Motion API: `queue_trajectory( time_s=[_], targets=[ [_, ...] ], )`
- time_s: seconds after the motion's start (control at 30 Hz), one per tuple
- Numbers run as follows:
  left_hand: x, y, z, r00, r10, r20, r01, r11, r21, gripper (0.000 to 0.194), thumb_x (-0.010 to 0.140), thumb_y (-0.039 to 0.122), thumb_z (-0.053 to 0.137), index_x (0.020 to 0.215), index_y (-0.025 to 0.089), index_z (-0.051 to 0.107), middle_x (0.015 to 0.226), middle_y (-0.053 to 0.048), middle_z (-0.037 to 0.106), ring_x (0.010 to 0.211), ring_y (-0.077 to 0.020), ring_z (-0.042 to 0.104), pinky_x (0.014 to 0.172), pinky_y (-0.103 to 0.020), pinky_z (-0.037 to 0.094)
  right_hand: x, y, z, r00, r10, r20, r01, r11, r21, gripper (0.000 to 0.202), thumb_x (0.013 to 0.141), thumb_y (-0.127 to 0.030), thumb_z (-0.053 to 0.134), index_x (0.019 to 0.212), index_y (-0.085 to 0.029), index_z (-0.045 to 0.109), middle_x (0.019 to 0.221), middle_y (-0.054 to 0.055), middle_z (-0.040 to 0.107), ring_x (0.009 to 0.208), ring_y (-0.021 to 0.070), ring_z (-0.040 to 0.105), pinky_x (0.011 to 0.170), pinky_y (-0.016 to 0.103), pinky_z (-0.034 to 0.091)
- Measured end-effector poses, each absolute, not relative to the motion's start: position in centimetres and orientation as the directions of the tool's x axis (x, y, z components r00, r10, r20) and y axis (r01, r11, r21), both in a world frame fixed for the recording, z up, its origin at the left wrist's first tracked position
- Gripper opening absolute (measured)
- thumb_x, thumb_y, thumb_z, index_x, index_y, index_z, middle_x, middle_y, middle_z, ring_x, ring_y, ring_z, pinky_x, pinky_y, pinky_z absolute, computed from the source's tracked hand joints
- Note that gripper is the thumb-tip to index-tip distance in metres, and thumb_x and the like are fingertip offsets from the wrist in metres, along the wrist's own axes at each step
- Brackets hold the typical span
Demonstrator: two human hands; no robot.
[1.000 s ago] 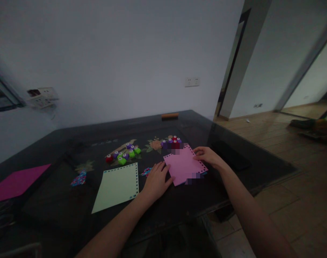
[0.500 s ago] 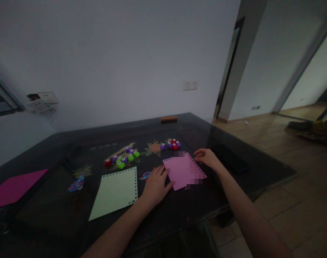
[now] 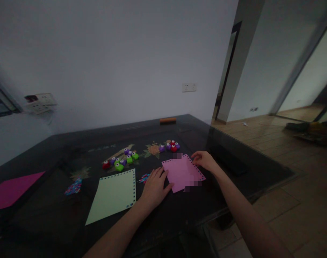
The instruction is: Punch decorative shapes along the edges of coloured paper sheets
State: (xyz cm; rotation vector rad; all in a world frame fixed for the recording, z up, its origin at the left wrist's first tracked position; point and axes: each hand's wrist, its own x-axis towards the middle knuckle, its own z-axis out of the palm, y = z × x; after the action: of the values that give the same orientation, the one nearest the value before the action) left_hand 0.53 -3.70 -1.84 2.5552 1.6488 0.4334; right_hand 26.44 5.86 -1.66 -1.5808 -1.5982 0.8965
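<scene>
A pink sheet (image 3: 179,173) with dark dots along its top and right edges lies on the black table (image 3: 163,222). My left hand (image 3: 155,184) rests flat with fingers spread, its thumb and fingertips at the sheet's left edge. At the upper right edge is my right hand (image 3: 205,160), fingers bent and fingertips on or just over the dots; anything between them is too small to tell. Left of my left hand lies a pale green sheet (image 3: 113,195), dotted along its top and right edges. Small blue and pink pieces (image 3: 144,178) lie by my left fingers.
Red, purple and green eyed pieces sit in a left cluster (image 3: 120,160) and a right cluster (image 3: 172,146). More small pieces (image 3: 74,186) and a magenta sheet (image 3: 15,190) lie left. An orange-brown bar (image 3: 168,120) is at the back, a dark flat object (image 3: 230,160) right.
The view has shifted slightly. My right hand has moved a little left against the pink sheet's edge. My left hand has stayed in place on the sheet.
</scene>
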Motion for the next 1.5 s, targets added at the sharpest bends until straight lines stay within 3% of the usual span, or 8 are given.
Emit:
queue_trajectory(
  time_s=[0.8, 1.1, 1.33, 1.5],
  targets=[
    [0.4, -3.8, -0.7, 0.362, 0.913, 0.187, 0.863, -0.404, 0.303, 0.054, 0.087, 0.046, 0.048, 0.131, 0.015, 0.048, 0.14, -0.014, 0.044, 0.13, -0.0286, 0.038, 0.111, -0.047, 0.024, 26.7, 6.2, -2.0, -0.011, 0.998, 0.062, 0.643, 0.055, -0.764, 0.02, 0.059, -0.011, 0.07, 0.078, -0.017, 0.067, 0.063, 0.0, 0.065, 0.056, 0.0142, 0.06, 0.054, 0.024, 0.044],
    [-3.7, -3.8, 4.1, 0.416, 0.858, 0.302, 0.738, -0.513, 0.438, 0.03, 0.086, 0.03, 0.052, 0.115, 0.024, 0.059, 0.119, -0.004, 0.062, 0.112, -0.0195, 0.055, 0.099, -0.035, 0.042, 26.5, 5.9, -1.7, 0.041, 0.98, 0.193, 0.647, 0.121, -0.753, 0.015, 0.065, -0.024, 0.063, 0.076, -0.016, 0.069, 0.065, 0.004, 0.067, 0.059, 0.016, 0.061, 0.052, 0.025, 0.044],
    [-16.1, -3.2, 2.6, 0.19, 0.882, 0.431, 0.826, -0.381, 0.416, 0.025, 0.087, 0.031, 0.045, 0.1, 0.022, 0.064, 0.104, -0.005, 0.068, 0.1, -0.0213, 0.062, 0.091, -0.038, 0.047, 24.7, 4.9, 0.8, 0.0, 0.969, 0.246, 0.603, 0.196, -0.774, 0.015, 0.068, -0.026, 0.059, 0.076, -0.017, 0.069, 0.074, 0.006, 0.07, 0.067, 0.0193, 0.065, 0.062, 0.029, 0.049],
    [-22.4, -3.2, -0.7, 0.051, 0.9, 0.433, 0.86, -0.26, 0.44, 0.027, 0.086, 0.034, 0.045, 0.098, 0.018, 0.064, 0.103, -0.009, 0.068, 0.098, -0.0238, 0.062, 0.09, -0.04, 0.047, 19.2, 3.4, 4.7, -0.18, 0.907, 0.38, 0.565, 0.412, -0.715, 0.016, 0.074, -0.028, 0.057, 0.08, -0.018, 0.069, 0.079, 0.005, 0.07, 0.073, 0.0195, 0.064, 0.07, 0.031, 0.048]
  ],
)
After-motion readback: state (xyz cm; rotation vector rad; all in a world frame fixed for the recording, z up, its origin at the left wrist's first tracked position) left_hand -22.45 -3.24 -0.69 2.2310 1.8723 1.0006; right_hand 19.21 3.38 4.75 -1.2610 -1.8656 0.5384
